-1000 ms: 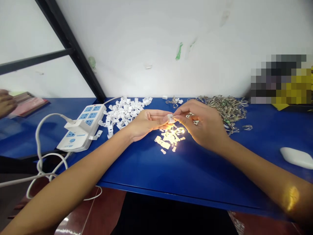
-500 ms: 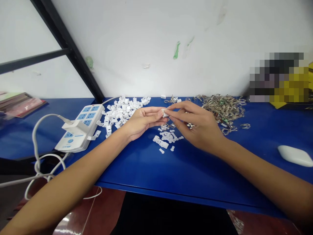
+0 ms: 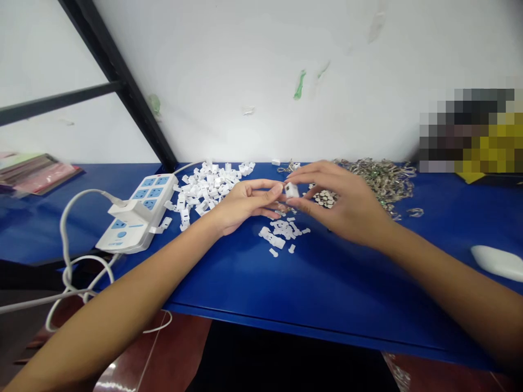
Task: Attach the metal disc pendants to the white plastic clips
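Observation:
A small white plastic case with a dark slot is held up over the blue table. My right hand is closed on it, thumb below and fingertips above. My left hand meets its left side with thumb and bent fingers; the exact contact is partly hidden. Under the hands lie small flat white plastic pieces. Round pale discs show behind my right fingers. A heap of similar white cases is left of my left hand.
Metal clasps and chains are heaped at the back right. A white power strip with a plugged-in adapter and looped cable stands at the left. A white rounded object lies at the right. Papers are at the far left.
The white case has turned, and its dark slot now shows. My right hand has shifted slightly right with its fingers spread wider around the case. The view has shifted slightly.

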`<state>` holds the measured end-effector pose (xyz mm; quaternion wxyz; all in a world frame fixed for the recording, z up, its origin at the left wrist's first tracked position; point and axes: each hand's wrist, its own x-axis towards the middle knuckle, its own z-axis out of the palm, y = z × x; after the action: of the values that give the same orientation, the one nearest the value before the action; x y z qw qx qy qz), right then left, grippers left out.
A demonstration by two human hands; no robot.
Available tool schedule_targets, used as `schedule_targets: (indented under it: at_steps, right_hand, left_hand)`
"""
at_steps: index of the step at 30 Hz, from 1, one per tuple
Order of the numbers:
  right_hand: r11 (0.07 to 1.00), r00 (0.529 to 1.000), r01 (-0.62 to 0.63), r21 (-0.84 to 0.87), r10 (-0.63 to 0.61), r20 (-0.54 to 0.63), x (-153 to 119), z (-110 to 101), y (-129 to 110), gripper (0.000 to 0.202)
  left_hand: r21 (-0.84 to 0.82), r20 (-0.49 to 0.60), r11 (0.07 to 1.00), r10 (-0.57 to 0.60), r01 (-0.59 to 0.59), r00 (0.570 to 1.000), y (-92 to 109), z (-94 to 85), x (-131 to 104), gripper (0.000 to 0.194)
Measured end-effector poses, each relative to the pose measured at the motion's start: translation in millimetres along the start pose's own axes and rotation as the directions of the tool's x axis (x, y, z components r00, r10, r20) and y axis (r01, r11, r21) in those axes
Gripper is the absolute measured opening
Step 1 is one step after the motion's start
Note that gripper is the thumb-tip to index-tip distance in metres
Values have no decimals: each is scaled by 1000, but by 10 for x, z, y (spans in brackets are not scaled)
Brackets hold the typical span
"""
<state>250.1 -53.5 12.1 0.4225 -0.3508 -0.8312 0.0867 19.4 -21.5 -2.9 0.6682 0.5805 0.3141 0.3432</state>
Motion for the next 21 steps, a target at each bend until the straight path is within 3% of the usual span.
schedule_targets:
  at_steps: [3,6,8,11,12,15,19,21]
  right_hand:
    - [990,984,-65,-122,44,-170,63,-197,105,24]
    - [973,945,-174,-153,121,-306,114,-332,245,30]
    - [955,932,-276,-111,238,-274,152,-324,348,31]
    - [940,949,-315,-133,315,-23,260,-177,513,33]
    - [947,955,-280,-156,291,52,316,-106,571,32]
    - [952,979,-176,-251,195,56,533,122,741,31]
    - [899,957,-250,-358,285,48,818,371,914,35]
    - [871,937,-293,-393,343,61,898,427,977,39]
  left_hand:
    - [69,-135,996,71,-62,988,13,-18,16,33]
    - [188,-332,975,177,-119,926,45,-57,43,22]
    - [266,-444,952,260,-151,857,66,-88,61,18]
    - [382,-536,905,383,-189,752,89,-144,78,18]
    - [437,-544,878,430,-194,721,95,-167,78,19]
    - [654,-492,742,566,-149,662,112,-247,64,21]
    - [869,-399,493,643,45,654,132,-370,43,17]
    - [898,-394,420,642,128,658,132,-427,41,15]
